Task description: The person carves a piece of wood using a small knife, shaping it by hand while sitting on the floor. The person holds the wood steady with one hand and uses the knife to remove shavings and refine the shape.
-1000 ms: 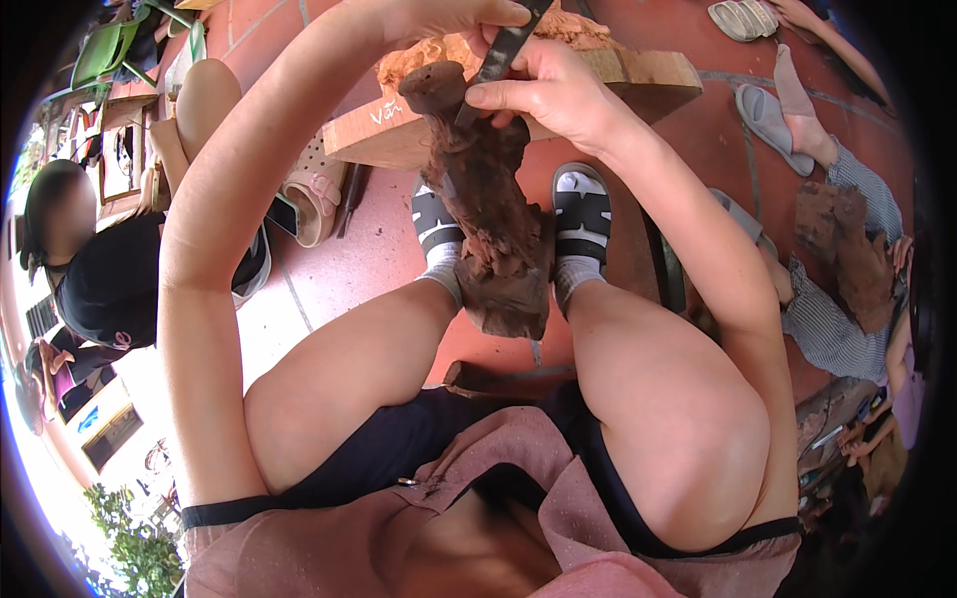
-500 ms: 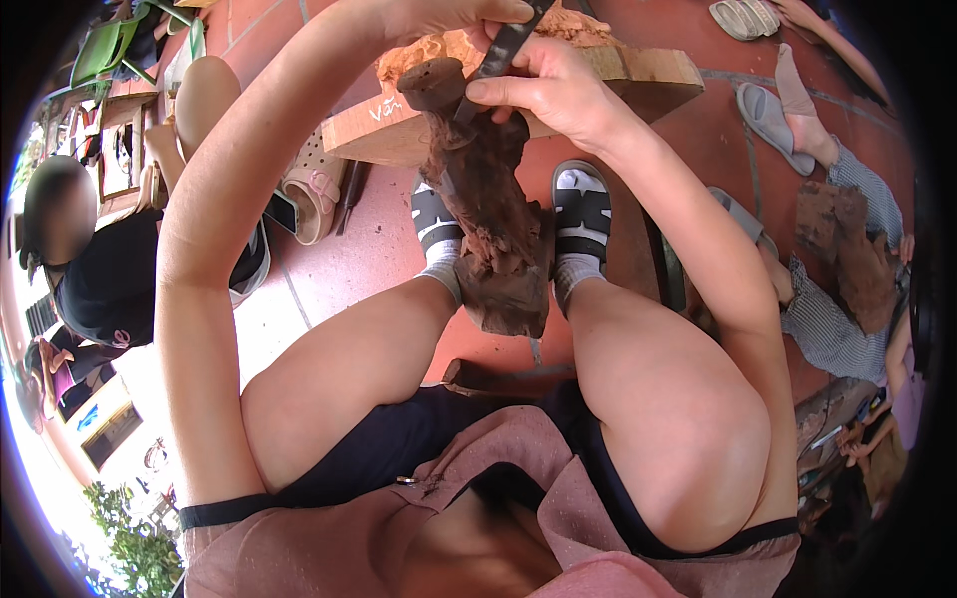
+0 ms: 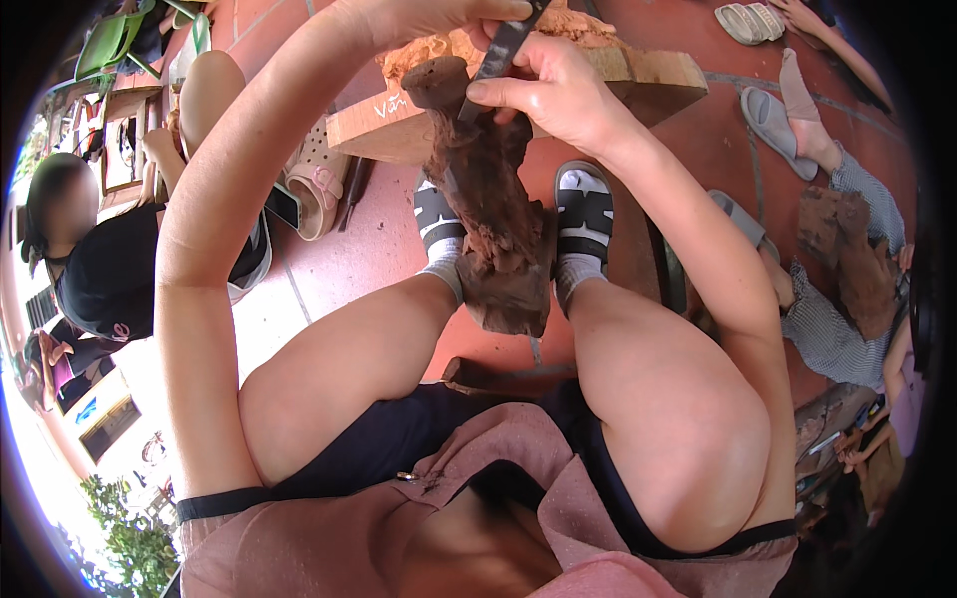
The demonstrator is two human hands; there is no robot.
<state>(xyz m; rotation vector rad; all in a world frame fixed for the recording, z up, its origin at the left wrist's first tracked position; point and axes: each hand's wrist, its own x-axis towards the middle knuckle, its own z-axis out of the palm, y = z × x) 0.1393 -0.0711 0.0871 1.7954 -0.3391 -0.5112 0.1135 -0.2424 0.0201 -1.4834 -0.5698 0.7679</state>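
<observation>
A brown, rough-carved piece of wood (image 3: 488, 214) stands between my feet, with a round knob at its upper end. Against its top rests a dark, flat, strip-like tool (image 3: 506, 52), its kind unclear. My left hand (image 3: 439, 18) grips the upper part of this tool near the picture's top edge, partly cut off. Lower down, my right hand (image 3: 563, 85) pinches the same tool between thumb and fingers, close to the wood's knob. The tool's tip touches or nearly touches the wood.
Behind the carving lies a thick, light wooden slab (image 3: 384, 130) with an orange carved piece (image 3: 588, 25) on it. A beige clog (image 3: 317, 189) sits at left, near a seated person (image 3: 105, 254). At right, another person's legs flank a brown carved block (image 3: 847, 254). Red tiles cover the floor.
The view has shifted very slightly. Both hands keep their hold on the tool, which has barely moved against the wood.
</observation>
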